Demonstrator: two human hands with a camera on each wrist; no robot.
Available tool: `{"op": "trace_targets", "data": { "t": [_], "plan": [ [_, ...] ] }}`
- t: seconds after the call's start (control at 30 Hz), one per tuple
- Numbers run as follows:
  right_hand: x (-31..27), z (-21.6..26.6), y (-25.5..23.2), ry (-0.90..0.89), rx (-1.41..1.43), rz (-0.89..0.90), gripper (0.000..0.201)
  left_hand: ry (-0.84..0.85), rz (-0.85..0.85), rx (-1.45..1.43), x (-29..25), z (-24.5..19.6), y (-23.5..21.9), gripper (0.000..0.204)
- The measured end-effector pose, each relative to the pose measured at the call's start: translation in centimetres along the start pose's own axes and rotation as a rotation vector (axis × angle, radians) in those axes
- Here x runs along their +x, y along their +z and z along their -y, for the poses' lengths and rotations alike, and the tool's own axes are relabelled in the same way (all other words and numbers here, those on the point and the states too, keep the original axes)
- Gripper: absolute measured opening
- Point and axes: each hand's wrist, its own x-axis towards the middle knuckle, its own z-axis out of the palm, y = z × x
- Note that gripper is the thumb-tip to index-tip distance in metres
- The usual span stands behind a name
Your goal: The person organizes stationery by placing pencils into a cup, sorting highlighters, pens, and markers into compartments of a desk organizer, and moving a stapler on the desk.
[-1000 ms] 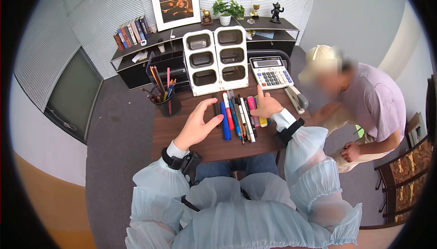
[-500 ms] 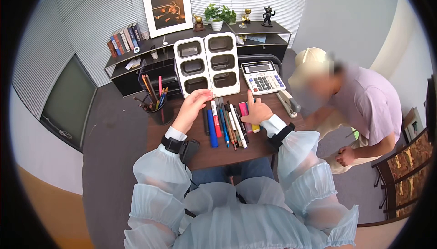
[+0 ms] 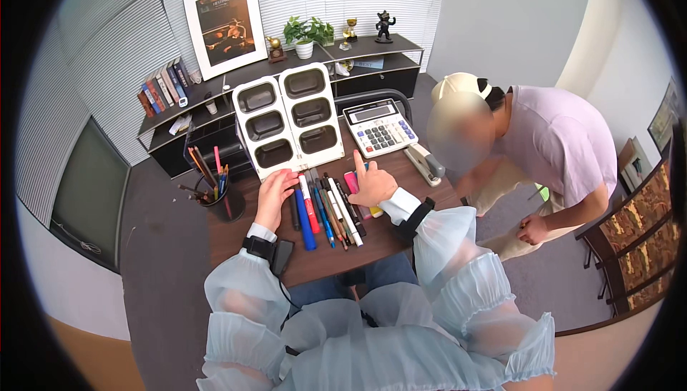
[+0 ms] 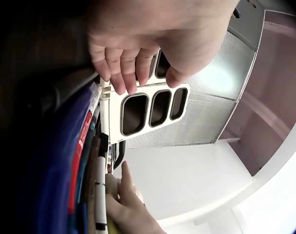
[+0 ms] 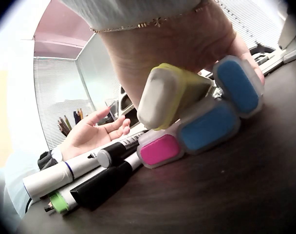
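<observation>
A row of pens and markers lies side by side on the dark wooden table: a black marker at the left end, a blue marker (image 3: pixel 306 225), a red one (image 3: pixel 312 212), pencils, and a white marker (image 3: pixel 348 219). My left hand (image 3: pixel 272 199), fingers loosely bent and holding nothing, is at the row's left end. Over the right end rests my right hand (image 3: pixel 373 186), index finger extended forward. Against it in the right wrist view are a yellow highlighter (image 5: pixel 160 97), a pink highlighter (image 5: pixel 160 150) and blue-ended highlighters (image 5: pixel 209 126). A white organizer (image 3: pixel 295 165) with dark compartments leans upright behind the row.
Left of the organizer stands a mesh pencil cup (image 3: pixel 227 203) with pencils. A calculator (image 3: pixel 379 130) and a stapler (image 3: pixel 424 165) lie to the right. Beyond them a person (image 3: pixel 558 155) in a cap bends beside the table. A low shelf (image 3: pixel 401 51) runs behind.
My head view has swung right, so the table sits further left. The left hand's spread thumb and fingers have drawn closer together near the row's left end. My right hand stays over the highlighters.
</observation>
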Motion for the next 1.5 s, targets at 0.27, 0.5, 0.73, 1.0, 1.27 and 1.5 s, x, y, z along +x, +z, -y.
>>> {"op": "trace_targets", "data": {
  "t": [0.27,0.5,0.73,1.0,1.27,1.5],
  "plan": [
    [0.0,0.1,-0.5,-0.002,-0.018,0.047,0.107,0.035,-0.034,-0.017,-0.3,0.3,-0.3,0.022],
    [0.1,-0.3,0.1,-0.030,-0.009,0.011,0.107,0.055,-0.040,-0.023,-0.4,0.2,-0.4,0.021],
    [0.5,-0.8,0.4,-0.079,0.070,-0.026,0.106,0.066,-0.053,-0.046,-0.5,0.1,-0.4,0.019],
    [0.7,-0.9,0.2,-0.120,0.118,-0.056,0.106,0.085,-0.065,-0.050,-0.5,0.0,-0.3,0.019],
    [1.6,-2.9,-0.3,-0.147,0.268,-0.079,0.105,0.094,-0.091,-0.058,-0.5,0.0,-0.3,0.017],
    [0.6,-2.9,-2.3,-0.059,1.289,0.155,0.087,0.086,-0.077,-0.030,-0.7,-0.3,-0.1,0.022]
  ]
}}
